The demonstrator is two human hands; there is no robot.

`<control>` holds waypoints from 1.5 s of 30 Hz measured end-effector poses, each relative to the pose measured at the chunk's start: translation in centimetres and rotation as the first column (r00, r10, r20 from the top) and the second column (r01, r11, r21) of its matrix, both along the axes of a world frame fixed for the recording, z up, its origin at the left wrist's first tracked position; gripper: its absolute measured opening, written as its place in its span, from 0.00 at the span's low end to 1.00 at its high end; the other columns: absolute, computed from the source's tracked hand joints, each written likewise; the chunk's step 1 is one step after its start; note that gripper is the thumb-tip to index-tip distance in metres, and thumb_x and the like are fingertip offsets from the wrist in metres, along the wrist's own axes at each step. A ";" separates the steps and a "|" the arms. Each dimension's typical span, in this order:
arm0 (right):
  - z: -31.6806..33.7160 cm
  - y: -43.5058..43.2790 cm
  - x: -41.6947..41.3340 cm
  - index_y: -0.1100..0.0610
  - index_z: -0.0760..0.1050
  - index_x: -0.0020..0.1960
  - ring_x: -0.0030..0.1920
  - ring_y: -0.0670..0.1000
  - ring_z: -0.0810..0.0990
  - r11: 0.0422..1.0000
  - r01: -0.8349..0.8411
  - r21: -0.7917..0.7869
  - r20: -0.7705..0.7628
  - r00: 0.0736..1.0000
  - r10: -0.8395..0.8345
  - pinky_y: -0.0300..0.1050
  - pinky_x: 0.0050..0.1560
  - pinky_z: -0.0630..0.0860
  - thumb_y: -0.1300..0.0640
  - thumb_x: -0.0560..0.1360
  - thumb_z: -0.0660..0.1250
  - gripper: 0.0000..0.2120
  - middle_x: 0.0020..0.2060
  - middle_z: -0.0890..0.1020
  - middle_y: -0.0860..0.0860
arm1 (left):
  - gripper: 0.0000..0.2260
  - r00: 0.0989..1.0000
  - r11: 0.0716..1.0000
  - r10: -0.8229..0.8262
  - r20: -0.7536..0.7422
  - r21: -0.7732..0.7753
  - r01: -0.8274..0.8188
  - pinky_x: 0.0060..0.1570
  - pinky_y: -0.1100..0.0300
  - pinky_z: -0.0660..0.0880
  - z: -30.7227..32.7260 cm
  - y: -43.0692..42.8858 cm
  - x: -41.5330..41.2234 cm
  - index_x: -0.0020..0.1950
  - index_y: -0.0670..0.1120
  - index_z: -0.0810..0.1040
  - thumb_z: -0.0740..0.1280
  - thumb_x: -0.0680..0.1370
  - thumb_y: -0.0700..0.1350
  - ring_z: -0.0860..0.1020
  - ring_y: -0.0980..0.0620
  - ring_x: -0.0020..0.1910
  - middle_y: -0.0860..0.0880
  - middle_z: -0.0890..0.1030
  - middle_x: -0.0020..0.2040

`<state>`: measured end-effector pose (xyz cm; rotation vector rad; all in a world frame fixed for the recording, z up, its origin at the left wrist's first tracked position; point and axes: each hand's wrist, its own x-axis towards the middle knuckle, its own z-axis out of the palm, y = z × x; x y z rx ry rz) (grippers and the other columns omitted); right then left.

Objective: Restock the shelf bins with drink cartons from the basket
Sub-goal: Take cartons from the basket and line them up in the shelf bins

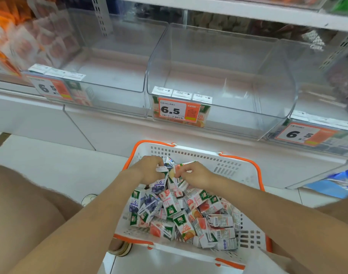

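At 6 o'clock, basket (147, 149) holds the drink cartons (170, 209) | left hand (147, 169) fingers curled round one at pile's 12 o'clock end | right hand (196, 175) pinches another beside it | step: picking | next: lift both to bin (238, 115) at 12 o'clock, sorted by flavour

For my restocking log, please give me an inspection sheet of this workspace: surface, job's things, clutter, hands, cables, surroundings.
Surface: white tiled floor in front of the shelf.
Job's things: white basket with orange rim, full of mixed cartons; clear centre bin looks empty.
Clutter: nothing seen.
Hands: left hand and right hand are both inside the basket at its far end, fingers curled on cartons.
Cables: nothing seen.
Surroundings: price tag reading 6.5 on the centre bin; pink packets in the far-left bin; blue packs low at the right.
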<state>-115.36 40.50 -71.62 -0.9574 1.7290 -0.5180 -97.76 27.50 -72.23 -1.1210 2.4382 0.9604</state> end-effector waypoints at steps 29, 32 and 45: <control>24.8 1.3 -8.2 0.54 0.77 0.61 0.50 0.54 0.80 0.653 -0.191 -0.733 -0.564 0.707 -0.427 0.49 0.50 0.73 0.50 0.82 0.67 0.11 0.49 0.83 0.50 | 0.05 0.604 0.938 0.303 -0.737 0.120 -0.324 0.54 0.46 0.82 19.2 2.7 -4.4 0.58 0.56 0.80 0.69 0.83 0.50 0.84 0.50 0.48 0.51 0.85 0.51; 23.7 -0.1 -9.7 0.58 0.74 0.65 0.55 0.63 0.77 0.753 -0.277 -0.597 -0.732 0.572 -0.370 0.53 0.52 0.73 0.54 0.82 0.66 0.13 0.54 0.81 0.58 | 0.04 0.567 0.920 0.323 -0.758 0.113 -0.374 0.54 0.43 0.82 19.3 2.6 -5.3 0.56 0.57 0.81 0.70 0.82 0.51 0.85 0.48 0.49 0.49 0.85 0.51; 21.9 -1.9 -10.1 0.63 0.75 0.42 0.43 0.65 0.78 0.917 -0.331 -0.221 -0.678 0.728 0.100 0.56 0.44 0.74 0.55 0.85 0.57 0.18 0.38 0.80 0.62 | 0.16 0.444 0.867 0.395 -0.804 0.166 -0.470 0.44 0.64 0.79 19.3 4.1 -6.9 0.67 0.47 0.76 0.73 0.81 0.47 0.82 0.54 0.50 0.50 0.81 0.58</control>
